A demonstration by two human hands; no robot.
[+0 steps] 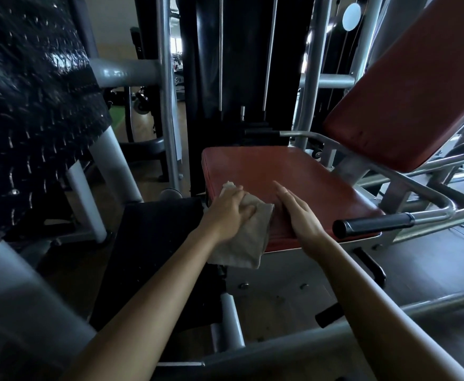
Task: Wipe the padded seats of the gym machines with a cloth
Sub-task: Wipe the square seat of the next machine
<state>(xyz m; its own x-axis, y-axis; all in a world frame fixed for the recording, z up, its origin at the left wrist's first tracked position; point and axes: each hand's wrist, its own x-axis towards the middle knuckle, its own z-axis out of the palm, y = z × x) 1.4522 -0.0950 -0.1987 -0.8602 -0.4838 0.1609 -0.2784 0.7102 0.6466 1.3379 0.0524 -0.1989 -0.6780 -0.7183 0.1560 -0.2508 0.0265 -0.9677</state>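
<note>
**Wiping the near-left corner of the red seat**

I'd press the cloth [250, 237] flat and sweep overlapping passes from this corner toward the upper right of the pad. I'd finish along the front edge, where the fabric hangs over. The seat [294, 171] sits centre frame, below the tilted backrest [406, 86] at upper right. My left hand [229, 213] lies on the cloth at the seat's lower-left corner, fingers bent and bunching it, forearm running in from bottom left. My right hand [298, 210] is unclenched just beside the cloth, fingers straight and together, edge resting on the pad, holding nothing. I'd lift it out of the wiping path.
</note>
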